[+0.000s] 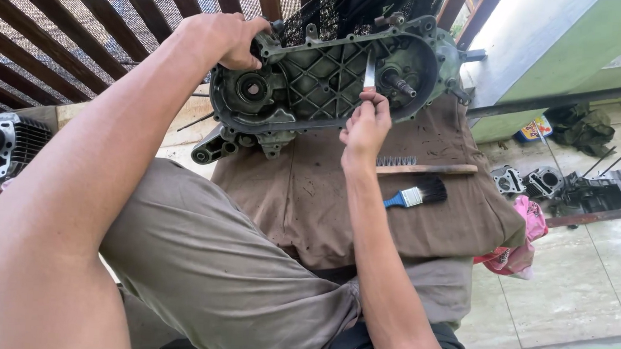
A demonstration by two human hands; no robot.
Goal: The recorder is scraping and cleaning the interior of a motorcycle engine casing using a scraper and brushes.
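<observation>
On the brown cloth: a grimy engine case stands tipped up on its edge, open ribbed side facing the camera, one end with a round bearing seat, the other with a short shaft sticking out.
Left hand: the left hand is closed over the case's upper left corner, fingers curled round the rim, so it's gripping the case.
Right hand: the right hand is pinched shut on a thin flat blade, thumb and fingertips clamped at its lower end.
Blade: it points straight up, with the tip lying against the ribbed inner face just left of the shaft. Looks like a scraper or a knife, can't really tell from here.
Cloth: the cloth is draped over a low stand, stained and dusty, with the person's knee in grey trousers just in front of it.
Brushes: a wire brush with a wooden handle lies on the cloth right of the hand, and a blue-handled paintbrush sits just below it, near but not touching.
Far left: a finned cylinder sits on a ledge, well apart from the case.
Floor, right: more engine parts on the tiles, a pink rag poking out under the cloth's edge.
</observation>
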